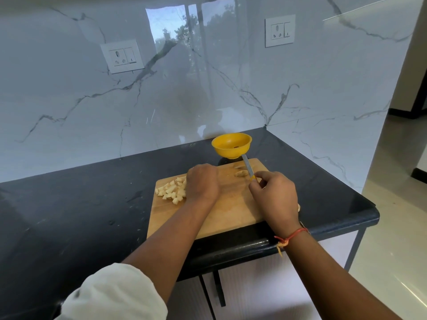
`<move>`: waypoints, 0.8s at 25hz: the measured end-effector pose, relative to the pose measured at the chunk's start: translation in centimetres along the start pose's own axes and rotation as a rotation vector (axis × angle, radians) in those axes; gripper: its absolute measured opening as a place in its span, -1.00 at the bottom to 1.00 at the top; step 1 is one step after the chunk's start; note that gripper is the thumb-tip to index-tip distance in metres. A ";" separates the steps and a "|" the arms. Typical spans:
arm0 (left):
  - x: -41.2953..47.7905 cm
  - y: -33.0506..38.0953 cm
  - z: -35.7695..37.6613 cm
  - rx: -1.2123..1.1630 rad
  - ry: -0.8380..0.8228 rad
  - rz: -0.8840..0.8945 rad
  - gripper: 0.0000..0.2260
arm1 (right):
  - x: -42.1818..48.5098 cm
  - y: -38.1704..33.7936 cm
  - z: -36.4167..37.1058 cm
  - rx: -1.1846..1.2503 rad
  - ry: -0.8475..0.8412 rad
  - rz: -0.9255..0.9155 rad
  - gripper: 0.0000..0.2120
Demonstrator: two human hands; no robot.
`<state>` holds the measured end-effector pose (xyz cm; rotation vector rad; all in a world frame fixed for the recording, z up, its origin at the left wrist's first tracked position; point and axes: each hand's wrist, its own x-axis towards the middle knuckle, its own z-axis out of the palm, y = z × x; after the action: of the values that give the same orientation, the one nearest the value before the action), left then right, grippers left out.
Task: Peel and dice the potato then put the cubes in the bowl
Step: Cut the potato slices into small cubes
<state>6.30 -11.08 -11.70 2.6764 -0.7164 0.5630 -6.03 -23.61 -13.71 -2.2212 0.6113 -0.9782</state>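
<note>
Pale diced potato cubes [171,192] lie heaped on the left of a rectangular wooden cutting board [231,211]. The left hand [202,184] rests against them, its fingers hidden and its grip unclear. The right hand [275,197] pinches a yellow-handled knife [248,168] beside one uncut piece [239,173]. The round yellow plastic bowl [231,145] beyond seems empty, so the transfer remains.

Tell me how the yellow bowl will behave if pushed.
The yellow bowl looks like thin plastic and nearly empty, so probably light. Its narrow base under a wide rim may tip. It would likely slide on the glossy counter.
</note>
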 end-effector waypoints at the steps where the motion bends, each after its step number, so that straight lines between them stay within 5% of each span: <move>1: 0.4 0.5 0.0 -0.037 -0.013 0.025 -0.76 | 0.0 0.0 -0.1 0.007 0.006 0.008 -0.71; 8: 2.3 3.2 1.4 -0.071 -0.221 0.098 -0.79 | 0.0 -0.1 -0.3 0.030 0.031 0.033 -0.72; 20: 1.8 3.6 1.5 -0.219 -0.153 0.023 -0.96 | 0.4 0.2 0.3 0.013 0.009 0.030 -0.72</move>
<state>6.23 -15.37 -11.50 2.5281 -0.8011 0.2691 -5.59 -23.84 -13.80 -2.1907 0.6391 -0.9750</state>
